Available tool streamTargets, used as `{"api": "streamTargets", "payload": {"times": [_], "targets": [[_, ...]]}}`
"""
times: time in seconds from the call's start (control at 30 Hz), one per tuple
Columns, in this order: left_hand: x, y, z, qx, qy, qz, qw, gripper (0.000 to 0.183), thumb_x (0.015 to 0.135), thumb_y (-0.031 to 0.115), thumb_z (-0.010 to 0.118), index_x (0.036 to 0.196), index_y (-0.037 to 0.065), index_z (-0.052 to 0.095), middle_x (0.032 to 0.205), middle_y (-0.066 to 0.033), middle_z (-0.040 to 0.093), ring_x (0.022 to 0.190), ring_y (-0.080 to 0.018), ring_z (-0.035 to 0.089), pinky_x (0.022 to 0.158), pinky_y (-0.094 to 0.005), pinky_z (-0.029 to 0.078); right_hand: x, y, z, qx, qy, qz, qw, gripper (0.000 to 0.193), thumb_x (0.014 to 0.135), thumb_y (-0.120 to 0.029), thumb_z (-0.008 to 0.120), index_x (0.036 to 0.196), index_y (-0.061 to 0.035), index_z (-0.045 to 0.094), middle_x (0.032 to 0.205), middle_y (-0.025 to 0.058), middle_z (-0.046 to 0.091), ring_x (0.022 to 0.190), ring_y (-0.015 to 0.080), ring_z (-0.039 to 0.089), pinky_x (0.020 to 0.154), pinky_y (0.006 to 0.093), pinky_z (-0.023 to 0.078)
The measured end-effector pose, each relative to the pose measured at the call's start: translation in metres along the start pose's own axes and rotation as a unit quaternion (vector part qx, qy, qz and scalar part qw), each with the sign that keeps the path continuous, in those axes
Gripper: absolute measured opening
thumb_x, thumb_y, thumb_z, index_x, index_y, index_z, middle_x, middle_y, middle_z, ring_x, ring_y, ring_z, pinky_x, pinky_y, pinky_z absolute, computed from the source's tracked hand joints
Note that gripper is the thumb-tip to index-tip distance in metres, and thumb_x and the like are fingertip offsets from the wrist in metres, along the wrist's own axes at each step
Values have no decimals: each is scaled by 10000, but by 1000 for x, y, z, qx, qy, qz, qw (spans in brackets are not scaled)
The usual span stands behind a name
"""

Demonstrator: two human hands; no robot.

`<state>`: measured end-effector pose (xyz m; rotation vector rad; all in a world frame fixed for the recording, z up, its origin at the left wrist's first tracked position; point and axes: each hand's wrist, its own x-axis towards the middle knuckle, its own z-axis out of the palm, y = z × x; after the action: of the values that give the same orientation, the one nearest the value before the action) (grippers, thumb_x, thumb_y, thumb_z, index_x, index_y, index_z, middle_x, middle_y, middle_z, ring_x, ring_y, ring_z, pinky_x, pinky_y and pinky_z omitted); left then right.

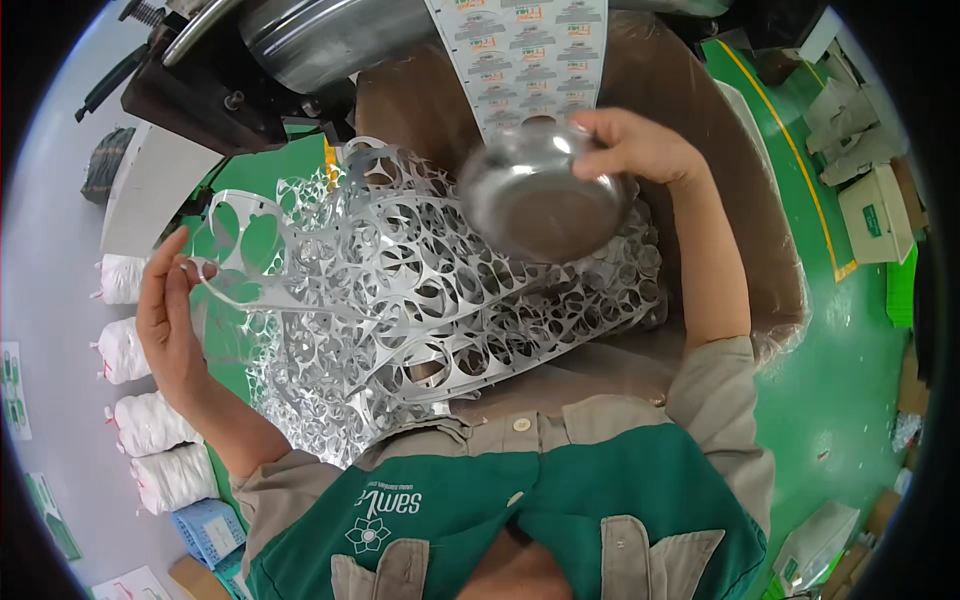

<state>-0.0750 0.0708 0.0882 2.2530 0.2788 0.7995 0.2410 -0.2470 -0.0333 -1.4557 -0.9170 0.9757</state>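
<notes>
- Silver-white, thin, hole-punched webbing (410, 325) lies heaped between our two well-parted hands; our left hand (172, 310) pinches a loose, lifted loop of it.
- Our right hand (640, 145) is clamped on the rim of a shiny round metal bowl (545, 205) above the heap.
- Thin strands could tear if our left hand pulls against a snag; a dipping bowl could hook a loop.
- Brown plastic-covered box wall (770, 260) borders our right forearm; smooth green floor (800, 370) opens beyond it.
</notes>
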Motion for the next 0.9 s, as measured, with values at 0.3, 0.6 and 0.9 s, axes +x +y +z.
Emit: {"api": "streamTargets", "payload": {"times": [0.3, 0.6, 0.9], "targets": [[1, 23, -58, 0, 393, -33, 919, 302, 896, 75, 428, 1170, 57, 551, 977, -74, 585, 934, -159, 554, 859, -292, 426, 11, 221, 1, -371, 185, 176, 893, 586, 812, -397, 605, 1173, 48, 485, 1132, 173, 570, 991, 275, 578, 843, 365, 454], [-37, -92, -118, 400, 133, -26, 906, 349, 832, 15, 465, 1173, 29, 541, 1140, -123, 564, 1106, -249, 496, 934, -340, 378, -7, 204, -11, -505, -160, 383, 757, 593, 684, -358, 694, 1137, -7, 544, 1118, 183, 579, 965, 312, 592, 807, 389, 473], [-12, -46, 146, 180, -286, 179, 924, 341, 763, 330, 641, 1023, 109, 621, 1110, -89, 561, 1221, -328, 388, 1021, -547, 226, 6, 43, -19, 400, 116, -219, 882, 495, 790, -280, 650, 1166, -5, 483, 1011, 123, 597, 965, 219, 580, 824, 393, 497]]}}
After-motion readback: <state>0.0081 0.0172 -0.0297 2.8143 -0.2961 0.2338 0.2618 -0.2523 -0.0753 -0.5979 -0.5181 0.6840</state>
